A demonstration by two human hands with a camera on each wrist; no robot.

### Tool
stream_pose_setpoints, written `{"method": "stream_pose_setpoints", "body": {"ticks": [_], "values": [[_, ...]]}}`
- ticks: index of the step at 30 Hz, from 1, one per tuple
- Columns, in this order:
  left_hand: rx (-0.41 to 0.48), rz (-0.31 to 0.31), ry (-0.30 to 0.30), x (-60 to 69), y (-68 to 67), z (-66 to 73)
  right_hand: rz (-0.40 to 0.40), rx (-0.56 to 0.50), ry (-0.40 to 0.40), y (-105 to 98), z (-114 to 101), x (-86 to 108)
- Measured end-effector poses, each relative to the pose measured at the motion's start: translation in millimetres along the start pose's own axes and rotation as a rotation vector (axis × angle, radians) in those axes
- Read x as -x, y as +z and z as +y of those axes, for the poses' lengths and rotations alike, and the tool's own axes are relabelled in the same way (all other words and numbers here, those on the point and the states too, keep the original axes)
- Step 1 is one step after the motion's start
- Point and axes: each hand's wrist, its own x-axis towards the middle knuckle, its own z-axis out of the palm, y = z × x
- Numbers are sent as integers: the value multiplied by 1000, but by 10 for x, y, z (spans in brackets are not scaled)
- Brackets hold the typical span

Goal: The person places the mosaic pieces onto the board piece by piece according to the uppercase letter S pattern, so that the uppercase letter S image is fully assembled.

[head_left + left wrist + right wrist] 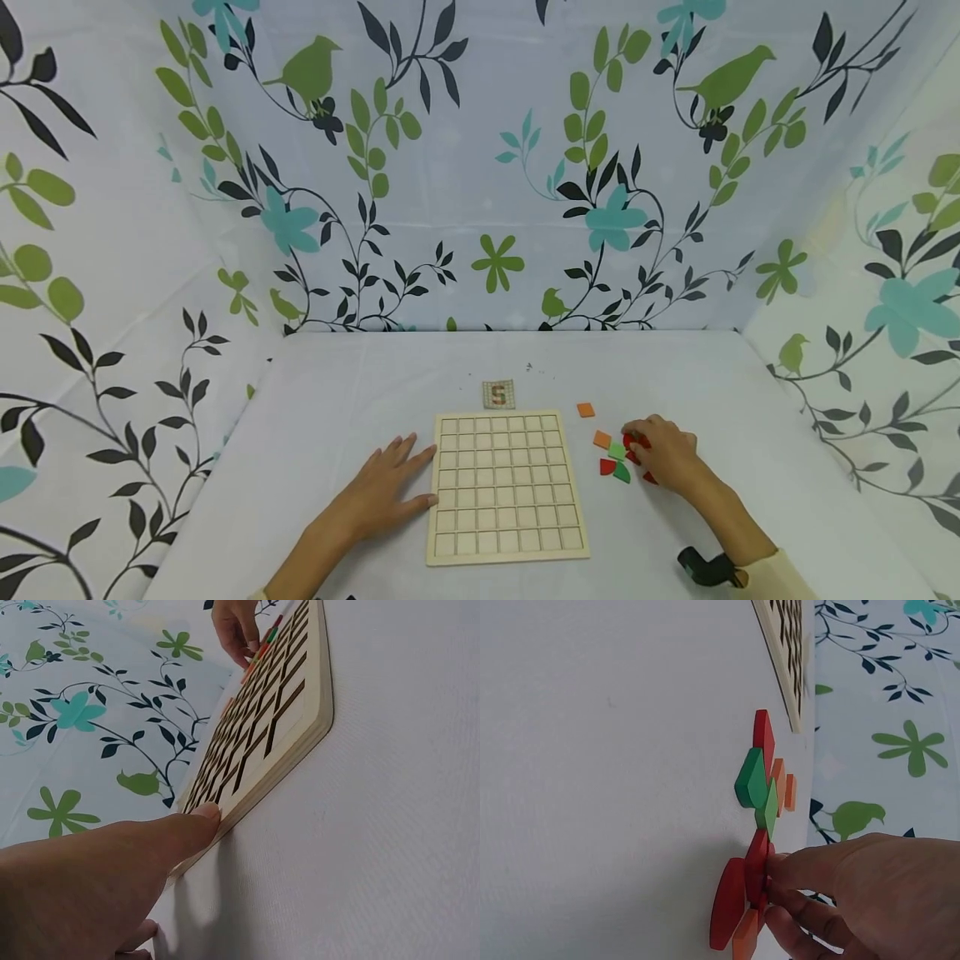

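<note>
A wooden grid board (pixel 508 487) lies flat on the white table, its squares bare. My left hand (pixel 382 492) rests at its left edge with fingers spread; in the left wrist view the thumb (pixel 202 815) touches the board's rim (pixel 289 757). To the right of the board, my right hand (pixel 667 454) is over a small cluster of flat pieces. In the right wrist view the fingertips of that hand (pixel 774 881) touch red pieces (pixel 756 859). Beside them lie a dark green piece (pixel 751 780), a light green piece (pixel 767 810) and orange pieces (pixel 745 937).
Behind the board lies a small patterned card (pixel 498 394) with an S-like figure. One orange square (pixel 586 410) sits apart, beyond the cluster. A black object (pixel 705 568) is by the right wrist. Leaf-patterned cloth (pixel 480 192) hangs behind the table.
</note>
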Motion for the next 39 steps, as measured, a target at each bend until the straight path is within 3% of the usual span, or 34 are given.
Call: {"method": "stream_pose_setpoints", "body": {"ticks": [4,11,20,32,39], "values": [[-1,-6,-9,0,-11,21,-16,-14,-5,-16,3,-9],[12,-18,-7,-5,-18,22,22,-15,-39,-24,2,-61],[34,-24,-1,8,-61,47,-70,-8,-20,-101,38,-91],[40,-20,-6,18,-48,38,39,85,-36,42,66,-140],[41,-23,-2,6,-40,22,-20,-7,-42,13,44,-112]]}}
